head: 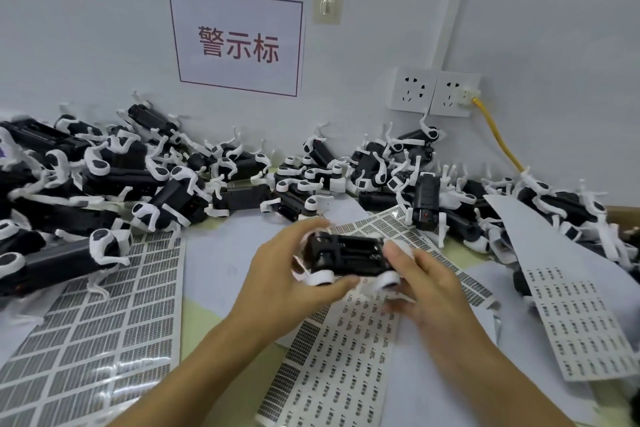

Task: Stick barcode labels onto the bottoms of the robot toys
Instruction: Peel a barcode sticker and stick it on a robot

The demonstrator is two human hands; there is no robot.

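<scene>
Both hands hold one robot toy (pixel 346 258) just above the label sheets near the middle of the tabletop, belly side up w/ the black underside facing the camera and white legs hanging off the near edge. Left hand (pixel 294 274) grips the toy's left end, fingers curled over the top, thumb along the near side; right hand (pixel 426 282) pinches the right end, thumb on the underside. No label visible on a fingertip, though the frame is a bit blurred so it's hard to be sure. To do this step well: keep the toy steady in the left hand, free the right to peel one barcode off the label sheet (pixel 343 350) lying directly below, lift it by a corner so the glue isn't fingered, then lay it flat on a smooth patch of the underside, clear of the ribbed compartment, and rub it down from one end to push out air. A second sheet (pixel 104 333) lies toward the left edge, a third (pixel 581 326) at the right. The pile of toys (pixel 138 180) runs along the back edge against the wall, so keep done ones apart from undone, e.g. one side each.
</scene>
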